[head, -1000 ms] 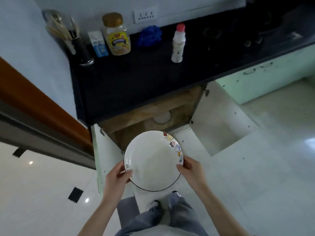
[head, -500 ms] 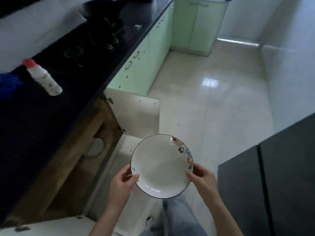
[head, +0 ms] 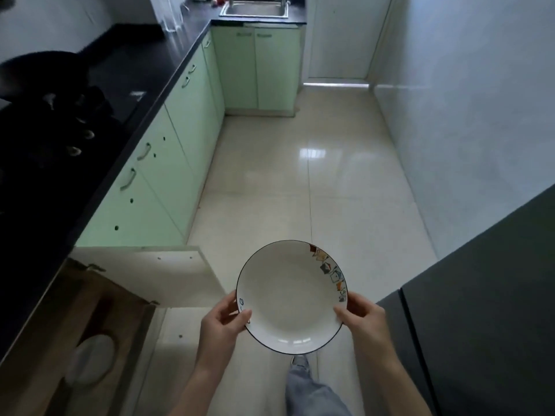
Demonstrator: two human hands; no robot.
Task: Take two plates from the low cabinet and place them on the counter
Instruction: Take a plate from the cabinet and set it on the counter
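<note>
While both grip its rim, left hand [head: 223,321] and right hand [head: 362,318] hold plate [head: 289,298].

A plate [head: 289,298] sits at six o'clock between both hands, left hand [head: 223,324] at seven, right hand [head: 362,321] at five. The counter [head: 99,115] runs along nine; another plate [head: 90,360] lies in the open cabinet [head: 72,340] at eight.

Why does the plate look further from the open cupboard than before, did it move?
Yes. The plate, held by both hands, was right over the open cabinet; now it is off to the cabinet's right, over the floor.
</note>
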